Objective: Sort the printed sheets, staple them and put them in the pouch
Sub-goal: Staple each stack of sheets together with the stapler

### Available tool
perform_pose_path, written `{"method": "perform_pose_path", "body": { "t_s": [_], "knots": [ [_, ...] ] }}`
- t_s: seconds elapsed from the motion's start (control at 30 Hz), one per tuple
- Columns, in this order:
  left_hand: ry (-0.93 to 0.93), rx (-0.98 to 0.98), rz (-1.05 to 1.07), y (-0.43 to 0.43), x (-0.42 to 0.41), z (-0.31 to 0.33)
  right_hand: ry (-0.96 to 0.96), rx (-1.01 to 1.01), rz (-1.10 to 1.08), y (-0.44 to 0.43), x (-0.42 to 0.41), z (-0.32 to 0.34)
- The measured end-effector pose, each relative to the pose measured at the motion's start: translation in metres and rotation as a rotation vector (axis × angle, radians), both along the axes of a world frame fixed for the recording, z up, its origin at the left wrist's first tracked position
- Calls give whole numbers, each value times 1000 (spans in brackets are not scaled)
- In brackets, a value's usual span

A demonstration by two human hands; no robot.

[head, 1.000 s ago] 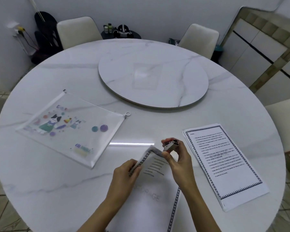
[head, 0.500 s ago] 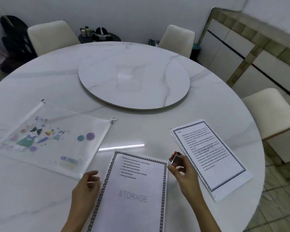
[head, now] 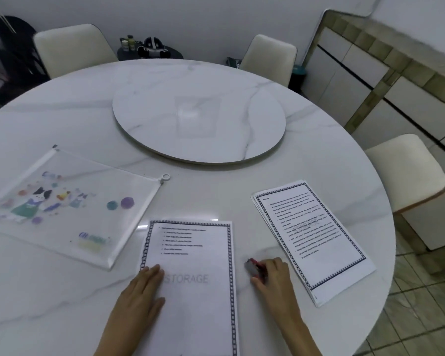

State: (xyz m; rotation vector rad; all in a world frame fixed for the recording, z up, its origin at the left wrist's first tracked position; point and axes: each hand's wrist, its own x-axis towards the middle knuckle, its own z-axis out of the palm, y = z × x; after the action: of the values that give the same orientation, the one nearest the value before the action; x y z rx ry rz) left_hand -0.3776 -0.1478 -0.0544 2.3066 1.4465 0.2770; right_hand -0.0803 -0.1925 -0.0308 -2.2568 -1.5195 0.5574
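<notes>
At left on the worktop point(head: 62, 111), lying flat: cartoon-printed pouch point(head: 70, 204). Next, left grip point(head: 141, 291), fingers straight, resting on the left edge of the STORAGE sheets point(head: 193, 253). Just right of those, right grip point(head: 272, 276) curled around the small stapler point(head: 252, 265). Farther right, second stack of sheets point(head: 311, 235).

Two hands are showing: left hand point(head: 141, 286), right hand point(head: 272, 276). Two lots of printed sheets are lying out: one front set point(head: 190, 253), one right stack point(head: 311, 235); sheets per lot can't be counted. One stapler point(head: 252, 265) is showing, small and blurred. One pouch point(head: 70, 204) is lying at left. One round table point(head: 62, 119) is carrying one turntable point(head: 198, 124). Three white chairs are standing round it: back-left chair point(head: 72, 47), back-right chair point(head: 270, 55), right-side chair point(head: 406, 170). Two small bottles point(head: 125, 44) are sitting on one dark side table point(head: 175, 56) behind.
</notes>
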Motion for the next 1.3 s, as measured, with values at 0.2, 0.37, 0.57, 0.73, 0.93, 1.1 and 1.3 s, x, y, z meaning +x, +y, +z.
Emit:
{"method": "perform_pose_path", "body": {
  "t_s": [0.2, 0.37, 0.57, 0.73, 0.93, 1.1, 1.3],
  "knots": [
    [67, -11, 185, 1, 17, -1, 0, 57, 100, 3, 8, -1],
    [-117, -3, 394, -6, 45, 6, 75, 149, 188, 6, 42, 10],
    [-315, -64, 435, -32, 112, 28, 120, 149, 215, 10, 101, 15],
    [-426, -113, 367, -29, 153, 42, 120, 114, 115, 18, 137, 15],
    [-490, -204, 226, -6, 186, 51, 52, 91, -4, 28, 176, 23],
    [-552, -262, 200, 11, 217, 59, 41, -2, -98, 37, 202, 34],
    [-490, -437, 198, 19, 258, 67, 84, -65, -118, 49, 223, 35]
  ]
}}
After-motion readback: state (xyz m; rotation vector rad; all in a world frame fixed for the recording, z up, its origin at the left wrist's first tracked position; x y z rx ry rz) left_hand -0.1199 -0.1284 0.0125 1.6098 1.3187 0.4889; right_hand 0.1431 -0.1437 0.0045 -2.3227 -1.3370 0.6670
